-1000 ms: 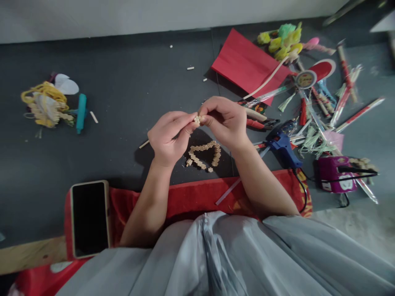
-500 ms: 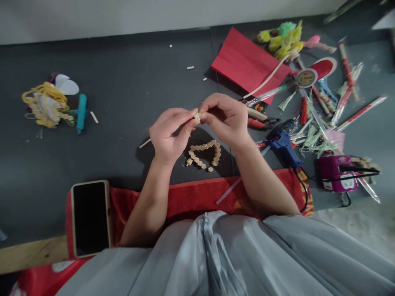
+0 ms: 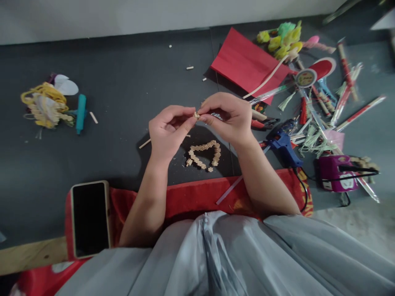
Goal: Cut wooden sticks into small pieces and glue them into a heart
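Note:
Between the fingertips of both hands is a small cream-coloured cluster (image 3: 196, 115), mostly covered by the fingers. My left hand (image 3: 169, 130) pinches it from the left, my right hand (image 3: 227, 118) from the right. Just below the hands, on the dark table (image 3: 123, 94), lies a curved chain of small beige clusters (image 3: 203, 155), bent into an open loop. One little cluster (image 3: 210, 169) sits at the chain's lower edge. A thin pale stick (image 3: 145, 143) pokes out beside my left hand.
At right lie red paper (image 3: 247, 61), pliers (image 3: 262, 122), a blue glue gun (image 3: 284, 146), a purple box (image 3: 338, 173) with a cable, and tasselled sticks. Left are yellow cord (image 3: 46, 92), a teal tube (image 3: 80, 113) and a phone (image 3: 90, 218) on red cloth.
The small cluster has been turned between my fingertips, so less of its face shows. Both hands have shifted slightly; the things on the table lie as before.

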`<state>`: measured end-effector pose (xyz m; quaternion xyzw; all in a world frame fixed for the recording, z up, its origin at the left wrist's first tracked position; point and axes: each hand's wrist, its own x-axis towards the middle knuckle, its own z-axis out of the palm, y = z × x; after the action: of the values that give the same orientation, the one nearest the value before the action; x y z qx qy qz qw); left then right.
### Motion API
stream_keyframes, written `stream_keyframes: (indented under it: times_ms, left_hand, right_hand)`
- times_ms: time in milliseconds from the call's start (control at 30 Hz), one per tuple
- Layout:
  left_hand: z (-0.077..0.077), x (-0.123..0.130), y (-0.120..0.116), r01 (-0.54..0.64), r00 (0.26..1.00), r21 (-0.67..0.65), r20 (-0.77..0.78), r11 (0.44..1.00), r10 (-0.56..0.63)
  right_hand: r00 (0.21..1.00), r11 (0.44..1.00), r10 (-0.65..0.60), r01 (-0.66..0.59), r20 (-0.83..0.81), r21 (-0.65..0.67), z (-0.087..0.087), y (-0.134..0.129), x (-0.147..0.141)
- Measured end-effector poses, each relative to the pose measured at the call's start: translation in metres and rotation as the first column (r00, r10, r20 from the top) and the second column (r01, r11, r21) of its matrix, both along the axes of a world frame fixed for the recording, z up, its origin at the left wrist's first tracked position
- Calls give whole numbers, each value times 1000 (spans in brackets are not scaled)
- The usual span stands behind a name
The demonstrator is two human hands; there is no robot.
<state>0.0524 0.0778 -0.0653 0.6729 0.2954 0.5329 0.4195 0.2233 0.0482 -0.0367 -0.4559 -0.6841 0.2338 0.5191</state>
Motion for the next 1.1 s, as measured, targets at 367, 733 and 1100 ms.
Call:
stream_keyframes:
  times_ms: [367, 733, 1100]
  left_hand:
    - [9, -6, -2, -21, 997, 45, -76, 999, 24]
    - [-3, 3, 0, -14, 1000, -42, -10, 999, 13]
    - [9, -2, 2, 88, 989, -171, 135, 981, -65]
  right_hand:
    - [999, 998, -12, 9, -46, -62, 0, -1, -1]
    - [1000, 1000, -11, 11, -4, 24, 0, 0, 0]
    - [990, 999, -10, 16, 144, -38, 7, -4, 3]
